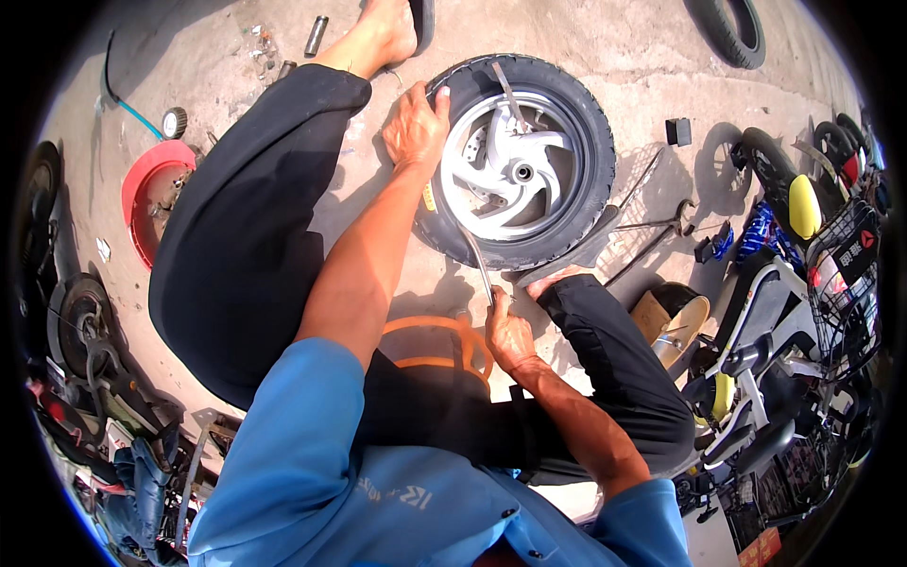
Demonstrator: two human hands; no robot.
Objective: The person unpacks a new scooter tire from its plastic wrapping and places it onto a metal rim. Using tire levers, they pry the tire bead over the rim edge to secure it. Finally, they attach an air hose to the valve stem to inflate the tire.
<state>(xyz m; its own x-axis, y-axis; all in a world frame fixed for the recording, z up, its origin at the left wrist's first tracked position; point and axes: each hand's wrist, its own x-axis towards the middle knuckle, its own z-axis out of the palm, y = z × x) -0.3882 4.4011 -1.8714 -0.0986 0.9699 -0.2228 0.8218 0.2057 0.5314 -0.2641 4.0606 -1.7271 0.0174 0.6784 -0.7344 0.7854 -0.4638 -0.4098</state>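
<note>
A black tire on a silver spoked wheel lies flat on the ground in front of me. My left hand grips the tire's left edge, its thumb resting on the sidewall. My right hand is closed round the near end of a metal tire lever. That lever's far end meets the wheel's near left edge, where rim and tire join. Another flat metal lever sticks up across the rim at the far side. A brake disc shows partly behind the spokes.
A red bowl with small parts stands to the left. Farther right are a black block, a foot pump-like metal frame and parked scooters with a wire basket. Another tire lies far right. An orange stool is beneath me.
</note>
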